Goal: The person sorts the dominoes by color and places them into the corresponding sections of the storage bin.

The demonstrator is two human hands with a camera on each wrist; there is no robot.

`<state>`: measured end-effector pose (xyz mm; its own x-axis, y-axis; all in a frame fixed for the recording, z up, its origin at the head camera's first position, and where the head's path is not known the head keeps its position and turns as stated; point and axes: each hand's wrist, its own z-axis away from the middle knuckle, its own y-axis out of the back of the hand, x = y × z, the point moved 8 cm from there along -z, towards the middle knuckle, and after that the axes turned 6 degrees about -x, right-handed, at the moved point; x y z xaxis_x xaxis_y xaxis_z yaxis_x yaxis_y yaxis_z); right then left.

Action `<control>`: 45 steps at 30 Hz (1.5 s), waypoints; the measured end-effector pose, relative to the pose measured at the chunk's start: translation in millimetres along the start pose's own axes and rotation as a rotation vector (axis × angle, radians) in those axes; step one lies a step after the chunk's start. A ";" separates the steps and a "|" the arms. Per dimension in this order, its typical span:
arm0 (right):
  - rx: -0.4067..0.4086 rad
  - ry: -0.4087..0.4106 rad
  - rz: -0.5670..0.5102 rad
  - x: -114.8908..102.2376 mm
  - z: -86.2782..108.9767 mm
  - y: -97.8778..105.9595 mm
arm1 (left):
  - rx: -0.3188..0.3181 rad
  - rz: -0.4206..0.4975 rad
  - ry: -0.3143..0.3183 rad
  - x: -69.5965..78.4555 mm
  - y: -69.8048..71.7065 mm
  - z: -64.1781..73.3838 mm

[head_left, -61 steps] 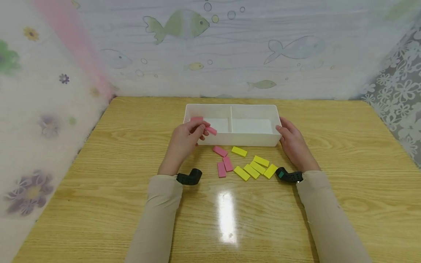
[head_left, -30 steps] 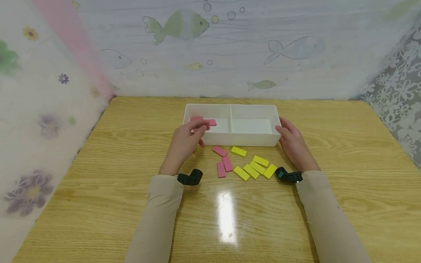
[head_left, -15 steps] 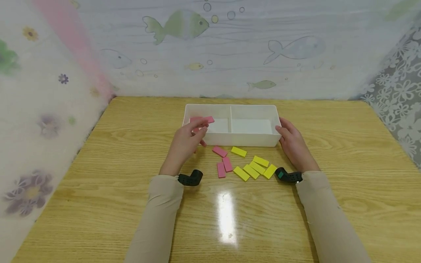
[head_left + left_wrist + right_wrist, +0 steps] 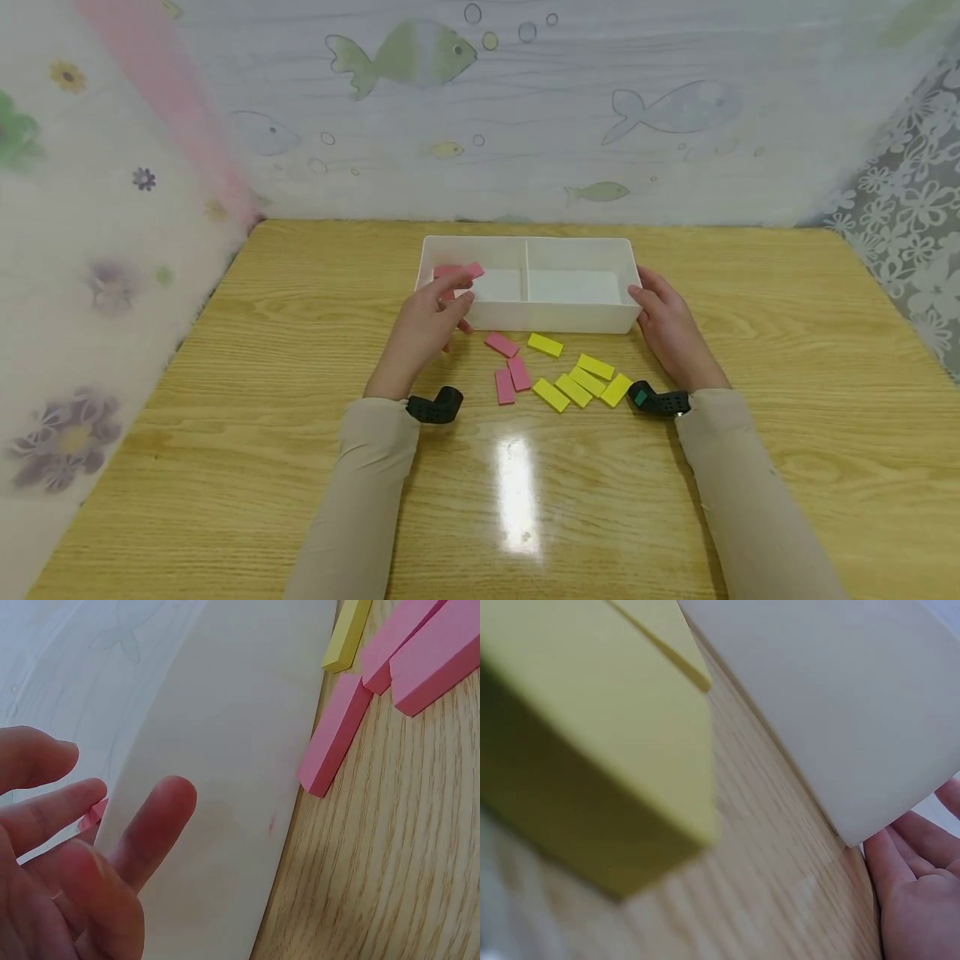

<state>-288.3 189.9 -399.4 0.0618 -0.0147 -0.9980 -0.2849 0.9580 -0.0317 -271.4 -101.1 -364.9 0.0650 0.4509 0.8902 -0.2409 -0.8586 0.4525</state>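
Observation:
A white two-compartment box (image 4: 547,317) stands on the table. My left hand (image 4: 423,325) reaches over its front left corner, index finger inside the left compartment and other fingertips in front of the wall. Just past that index finger a pink block (image 4: 475,270) shows at an angle, beside another pink block (image 4: 446,271). In the left wrist view my fingers (image 4: 161,821) are spread apart, with a bit of pink behind them. At the box's right end my right hand (image 4: 667,325) grips the wall, thumb over the rim and fingers outside.
Three pink blocks (image 4: 505,387) lie on the table in front of the box. Several yellow blocks (image 4: 551,395) lie right of them, close to the right wrist camera (image 4: 658,400). A patterned cloth (image 4: 517,117) hangs behind the table's back edge.
My left thumb has parted from the fingers. The pink block they held over the front rim has moved back and left inside the compartment. The right hand and box have stayed put.

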 end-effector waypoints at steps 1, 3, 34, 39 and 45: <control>0.000 -0.002 -0.002 -0.1 -0.2 0.1 | 0.002 -0.001 0.003 -0.2 -0.1 -0.1; 0.001 -0.005 0.000 0.1 0.1 0.4 | -0.002 -0.007 0.009 -0.3 -0.7 -0.4; 0.010 0.013 -0.037 11.5 -8.8 9.2 | -0.021 0.079 0.052 -4.5 1.2 0.9; 0.010 0.007 -0.040 12.5 -8.7 8.7 | -0.018 0.101 0.071 -7.6 1.6 -0.3; 0.024 -0.014 -0.031 13.7 -6.5 9.8 | -0.023 0.120 0.056 -8.4 0.3 -3.5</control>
<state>-296.6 197.3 -413.8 0.0840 -0.0403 -0.9956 -0.2601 0.9637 -0.0609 -275.4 -104.3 -372.4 -0.0199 0.3592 0.9330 -0.2656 -0.9016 0.3415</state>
